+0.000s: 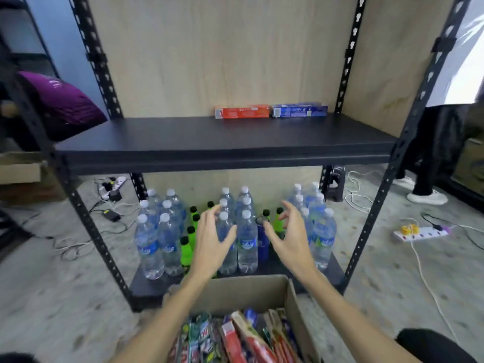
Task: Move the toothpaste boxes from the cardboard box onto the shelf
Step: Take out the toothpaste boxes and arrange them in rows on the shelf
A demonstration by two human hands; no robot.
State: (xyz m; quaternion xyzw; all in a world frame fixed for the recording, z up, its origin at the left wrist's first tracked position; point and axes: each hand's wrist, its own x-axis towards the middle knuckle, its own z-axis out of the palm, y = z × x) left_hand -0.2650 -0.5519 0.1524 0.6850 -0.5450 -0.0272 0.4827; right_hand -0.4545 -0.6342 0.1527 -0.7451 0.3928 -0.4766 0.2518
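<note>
Right under you sits the cardboard box, open at the top and packed with toothpaste boxes standing on end (red, green and blue ones, all a bit blurry). Your two arms reach out over it.

Your left hand is up in the air with its fingers spread and a little bent. It holds nothing. Your right hand is the same, fingers apart and loose, holding nothing. Both palms face each other with a gap between them, past the far edge of the box.

Behind your hands is the bottom shelf. Many water bottles with white caps stand there in rows. Small green bottles with black caps stand between them, and a dark blue can stands just beside the middle bottles.

Higher up is the middle shelf, dark and flat. Two toothpaste boxes already lie on it at the back, against the wooden wall. The red toothpaste box is on the left and the blue toothpaste box is on the right, end to end and almost touching.

On the floor to the right lies a white power strip with its cord. Another power strip lies on the floor to the left. A purple cushion sits far off on the left.
</note>
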